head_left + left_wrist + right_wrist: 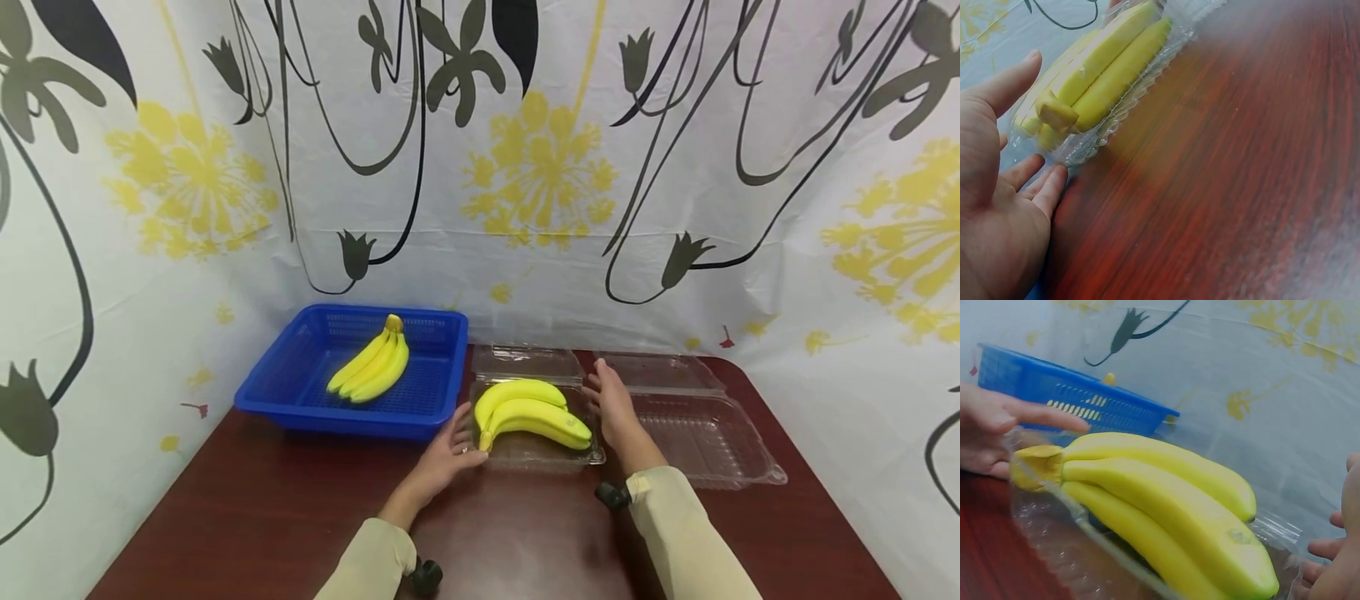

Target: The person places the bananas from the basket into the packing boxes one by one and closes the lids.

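A bunch of yellow bananas lies in a clear plastic clamshell box, whose lid is folded back toward the wall. My left hand is at the box's left side, fingers extended along the wall and thumb near the banana stem. On the opposite side, my right hand stands with its fingers straight at the right wall. The left wrist view shows the left fingertips right at the box's lower corner. In the right wrist view, the stem points toward the left hand.
A blue plastic basket at the left holds another banana bunch. To the right sits a second clear clamshell box with its lid back. All stand on a dark red wooden table against a patterned cloth wall.
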### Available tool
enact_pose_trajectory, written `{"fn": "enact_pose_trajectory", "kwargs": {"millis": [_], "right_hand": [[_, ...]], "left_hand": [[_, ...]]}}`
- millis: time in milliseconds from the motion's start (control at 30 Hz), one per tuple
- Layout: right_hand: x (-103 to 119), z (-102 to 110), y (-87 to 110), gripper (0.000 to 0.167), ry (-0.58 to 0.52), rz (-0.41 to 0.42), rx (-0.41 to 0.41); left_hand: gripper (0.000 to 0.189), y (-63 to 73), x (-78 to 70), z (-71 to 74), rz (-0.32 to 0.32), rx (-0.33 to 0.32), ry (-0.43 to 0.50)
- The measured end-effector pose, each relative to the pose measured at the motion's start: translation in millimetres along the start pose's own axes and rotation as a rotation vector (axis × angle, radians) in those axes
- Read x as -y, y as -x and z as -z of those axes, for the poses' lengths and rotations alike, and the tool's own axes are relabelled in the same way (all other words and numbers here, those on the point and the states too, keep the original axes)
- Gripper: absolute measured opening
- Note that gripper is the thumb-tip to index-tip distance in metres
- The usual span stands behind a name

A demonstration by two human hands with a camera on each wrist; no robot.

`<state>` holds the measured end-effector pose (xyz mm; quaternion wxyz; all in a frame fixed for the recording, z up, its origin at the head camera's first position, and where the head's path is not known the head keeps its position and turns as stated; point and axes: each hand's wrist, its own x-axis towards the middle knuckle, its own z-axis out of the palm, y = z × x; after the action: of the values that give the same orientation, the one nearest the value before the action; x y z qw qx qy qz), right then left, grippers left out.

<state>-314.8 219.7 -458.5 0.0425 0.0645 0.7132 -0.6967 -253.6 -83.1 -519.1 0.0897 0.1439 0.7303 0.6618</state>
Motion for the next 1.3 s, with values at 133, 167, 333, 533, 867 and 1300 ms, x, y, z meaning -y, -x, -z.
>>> {"fn": "enact_pose_trajectory", "kwargs": {"millis": [133,167,333,533,867,1300], "right_hand": [[0,4,-2.8,0.073,-0.027,-0.020,0.017],[0,4,-3.1,0.074,-0.035,-0.017,0.020],[-4,2,-2.7,0.080,-0.106,0.020,-0.003],[-11,-4,2.7,0.073,-0.207,0.107,-0.061],[-13,-9,7.2,0.067,-0.252,0.175,-0.114],[-13,-15,9.5,0.062,-0.286,0.208,-0.186]], "left_hand": [[0.086,0.1,-0.6,-1.6,-0.014,0.017,0.028],[0.086,0.2,-0.4,-1.9,-0.015,0.018,0.033],[0.087,-0.6,2.5,-2.2,-0.036,0.035,0.061],[0.086,0.5,3.6,1.5,-0.049,0.049,0.064],[0.088,0.4,6.0,8.0,-0.074,0.079,0.090],[0.092,-0.7,8.8,9.8,-0.074,0.077,0.092]]}}
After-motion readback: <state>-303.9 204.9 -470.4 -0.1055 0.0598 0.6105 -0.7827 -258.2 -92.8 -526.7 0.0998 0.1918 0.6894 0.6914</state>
